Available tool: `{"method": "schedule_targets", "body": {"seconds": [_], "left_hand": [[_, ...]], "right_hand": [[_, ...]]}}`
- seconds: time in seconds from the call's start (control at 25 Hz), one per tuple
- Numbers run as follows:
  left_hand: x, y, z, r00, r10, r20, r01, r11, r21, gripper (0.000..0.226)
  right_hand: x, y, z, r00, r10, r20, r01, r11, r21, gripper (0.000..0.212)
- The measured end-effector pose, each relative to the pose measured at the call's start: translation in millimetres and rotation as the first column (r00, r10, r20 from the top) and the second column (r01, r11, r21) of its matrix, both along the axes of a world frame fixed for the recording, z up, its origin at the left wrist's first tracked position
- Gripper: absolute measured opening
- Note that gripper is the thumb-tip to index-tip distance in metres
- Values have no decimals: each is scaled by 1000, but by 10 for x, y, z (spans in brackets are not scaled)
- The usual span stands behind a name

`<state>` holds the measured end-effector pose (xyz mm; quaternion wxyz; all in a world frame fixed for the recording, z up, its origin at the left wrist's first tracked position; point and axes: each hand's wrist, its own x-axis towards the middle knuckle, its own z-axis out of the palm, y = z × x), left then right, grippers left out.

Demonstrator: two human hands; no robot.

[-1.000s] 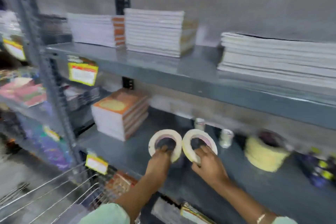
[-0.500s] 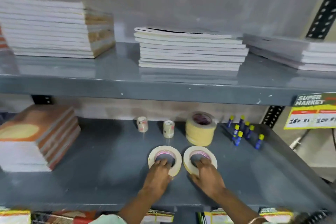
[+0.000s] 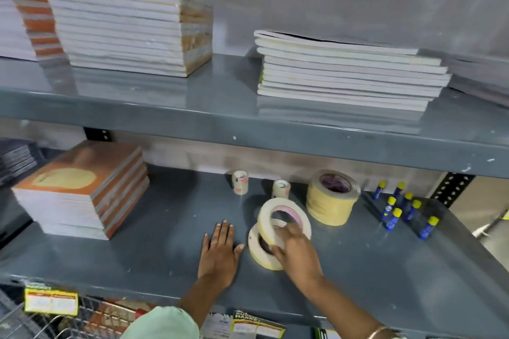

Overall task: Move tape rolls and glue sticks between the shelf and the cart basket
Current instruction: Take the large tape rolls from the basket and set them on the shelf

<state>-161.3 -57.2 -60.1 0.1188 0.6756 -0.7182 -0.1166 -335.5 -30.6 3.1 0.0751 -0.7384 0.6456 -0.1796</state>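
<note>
We see two tape rolls on the lower shelf (image 3: 137, 256). The right hand (image 3: 298, 252) has its grip clamped on the upper tape roll (image 3: 265, 224), tilting it on edge against the lower tape roll (image 3: 257, 253), probably to stack the pair for one carry. That lower roll lies flat at the grip's nine o'clock, touching it. The left hand (image 3: 219, 252) rests flat, fingers spread, holding nothing, likely bracing. Glue sticks (image 3: 396, 213) stand at two o'clock, the cart basket (image 3: 33, 325) at seven.

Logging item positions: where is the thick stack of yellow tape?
On the lower shelf toward the back, the yellow tape stack sits between a small clear tape roll and the glue sticks.
</note>
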Motion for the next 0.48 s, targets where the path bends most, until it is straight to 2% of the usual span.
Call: {"method": "schedule_targets", "body": {"seconds": [0.08,0.12,0.24,0.36,0.48], "left_hand": [[-7,5,13,999,-7,35,6,1000,18,69],[-6,7,15,999,-8,44,7,1000,26,60],[-2,14,9,998,-19,52,18,1000,16,58],[-2,5,-12,998,-25,63,25,1000,2,57],[-4,-1,-32,998,-25,61,25,1000,6,57]], "right_hand": [[156,-36,-17,990,94,-105,-89,995,53,44],[185,-55,-43,982,113,-153,-100,991,86,45],[184,-68,-102,965,129,-227,-97,984,149,46],[166,-85,-80,955,166,-245,-113,970,218,61],[170,-87,-21,943,187,-276,-116,960,253,52]]}}
